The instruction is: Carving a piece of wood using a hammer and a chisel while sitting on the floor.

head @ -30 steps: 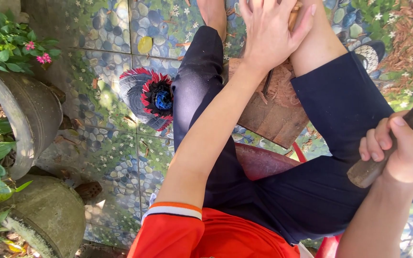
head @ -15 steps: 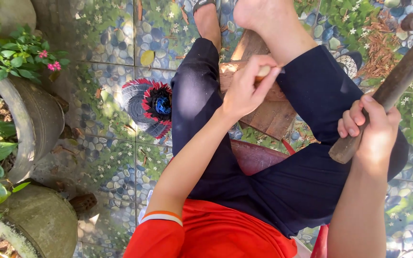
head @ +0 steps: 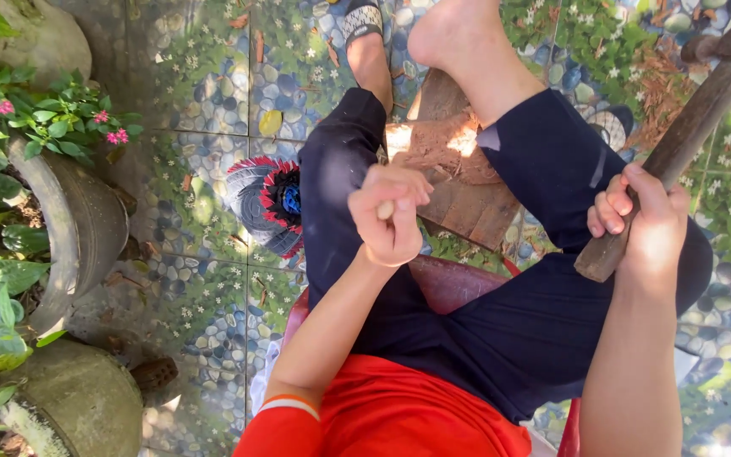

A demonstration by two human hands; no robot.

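No packages, labels, signs or screens in view. Nothing printed or boxed lies near the wooden block between the person's legs, and nothing of that kind shows anywhere else around it.

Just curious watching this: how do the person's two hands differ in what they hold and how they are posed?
The left hand is fisted around a small pale piece, over the lap. The right hand grips a long wooden handle, out beside the knee. The handle juts far past its hand; the pale piece barely shows. Both are closed.
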